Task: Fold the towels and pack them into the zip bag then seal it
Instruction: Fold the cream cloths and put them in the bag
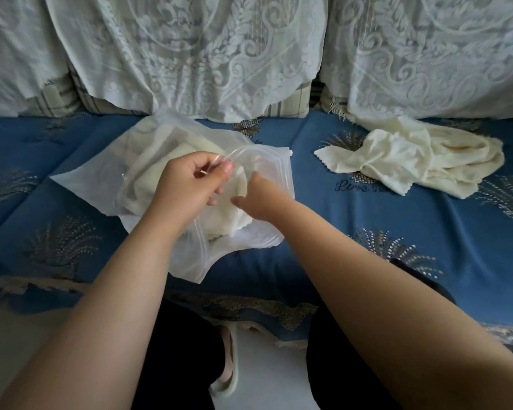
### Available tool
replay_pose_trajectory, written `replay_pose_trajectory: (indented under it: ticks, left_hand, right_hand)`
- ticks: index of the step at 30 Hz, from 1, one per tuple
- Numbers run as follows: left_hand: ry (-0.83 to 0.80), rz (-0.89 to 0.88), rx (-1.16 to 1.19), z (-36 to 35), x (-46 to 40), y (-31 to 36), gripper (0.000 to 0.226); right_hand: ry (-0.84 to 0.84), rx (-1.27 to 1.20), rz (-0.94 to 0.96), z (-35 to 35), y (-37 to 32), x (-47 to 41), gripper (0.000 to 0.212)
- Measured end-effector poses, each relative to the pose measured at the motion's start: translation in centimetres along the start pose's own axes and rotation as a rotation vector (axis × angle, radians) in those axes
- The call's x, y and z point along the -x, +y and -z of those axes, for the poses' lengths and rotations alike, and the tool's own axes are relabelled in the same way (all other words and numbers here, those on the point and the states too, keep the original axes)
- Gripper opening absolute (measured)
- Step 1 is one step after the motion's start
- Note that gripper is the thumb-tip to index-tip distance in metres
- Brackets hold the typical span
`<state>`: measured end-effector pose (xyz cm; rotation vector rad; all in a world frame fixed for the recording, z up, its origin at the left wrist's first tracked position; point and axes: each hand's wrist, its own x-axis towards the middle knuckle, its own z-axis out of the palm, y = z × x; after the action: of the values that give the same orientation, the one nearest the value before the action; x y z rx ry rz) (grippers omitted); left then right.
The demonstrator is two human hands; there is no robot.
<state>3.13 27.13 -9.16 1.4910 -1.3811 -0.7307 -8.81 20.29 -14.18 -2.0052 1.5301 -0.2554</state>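
A frosted clear zip bag [95, 179] lies on the blue sofa seat, its mouth facing right and held apart. My left hand [187, 184] pinches the upper lip of the bag's opening and lifts it. My right hand [258, 199] reaches into the mouth, its fingers hidden inside against a folded cream towel [234, 223] that sits partly in the bag. More cream towel shows through the bag's plastic. A loose pile of unfolded cream towels [412, 155] lies on the seat to the right, apart from both hands.
The seat is a blue patterned sofa cover [323, 232] with a lace-trimmed front edge. White lace covers [190, 54] hang over the back cushions. My dark-clothed knees and a slipper [228, 365] are below the seat edge.
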Motion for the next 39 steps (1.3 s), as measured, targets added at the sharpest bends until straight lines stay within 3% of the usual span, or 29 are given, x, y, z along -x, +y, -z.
replay_pose_trajectory:
  ticks: [3,6,12,14,15,17,19,22,24,25,27,33,35,37,39]
  left_hand:
    - [0.053,-0.006,0.061,-1.3,-0.5,-0.4,0.009]
    - [0.153,-0.009,0.162,-3.4,-1.1,-0.5,0.013]
    - [0.219,-0.019,0.265,-8.1,-3.6,-0.1,0.008]
    - [0.206,-0.042,0.192,-9.2,-4.0,0.3,0.023]
    - [0.226,-0.120,0.098,-9.6,-3.9,0.7,0.031]
    - [0.300,-0.438,-0.142,-10.3,-3.4,2.1,0.041]
    - [0.331,-0.739,-0.283,-11.5,-2.4,3.3,0.036]
    - [0.174,-0.896,-0.303,-14.1,-0.5,4.1,0.026]
    - [0.024,-0.850,-0.320,-15.5,0.0,3.6,0.022]
    - [-0.026,-0.808,-0.330,-16.0,0.0,3.3,0.021]
    - [-0.100,-0.697,-0.353,-16.5,-0.2,3.1,0.021]
    - [-0.491,-0.199,-0.423,-17.3,-0.3,2.8,0.034]
    - [-0.640,-0.125,-0.564,-18.0,-0.1,2.3,0.042]
    - [-0.737,-0.122,-0.696,-18.8,0.2,1.8,0.046]
    - [-0.808,-0.123,-0.787,-19.6,0.6,1.7,0.045]
  right_hand:
    - [-0.105,0.027,0.014,2.8,1.5,1.3,0.039]
    - [-0.156,-0.088,-0.080,5.7,3.7,1.3,0.038]
    - [0.214,0.140,-0.280,7.6,12.4,-1.3,0.020]
    - [0.236,0.228,-0.406,7.8,15.6,-1.4,0.034]
    - [0.220,0.249,-0.467,8.0,16.9,-1.2,0.042]
    - [0.210,0.261,-0.531,8.3,19.1,-1.0,0.052]
    - [0.237,0.316,-0.544,8.7,20.8,-1.0,0.046]
    - [0.326,0.357,-0.541,9.7,22.4,-0.8,0.033]
    - [0.288,0.316,-0.517,10.3,22.5,-0.9,0.031]
    - [0.188,0.327,-0.482,10.9,22.2,-0.8,0.031]
    - [-0.105,0.364,-0.419,11.9,21.0,0.5,0.029]
    - [-0.819,0.061,-0.234,12.2,17.4,10.7,0.015]
    - [-0.760,0.019,-0.297,11.2,18.1,12.1,0.016]
    - [-0.464,0.117,-0.390,10.8,19.6,12.2,0.046]
    - [-0.207,0.328,-0.493,10.9,20.8,12.4,0.061]
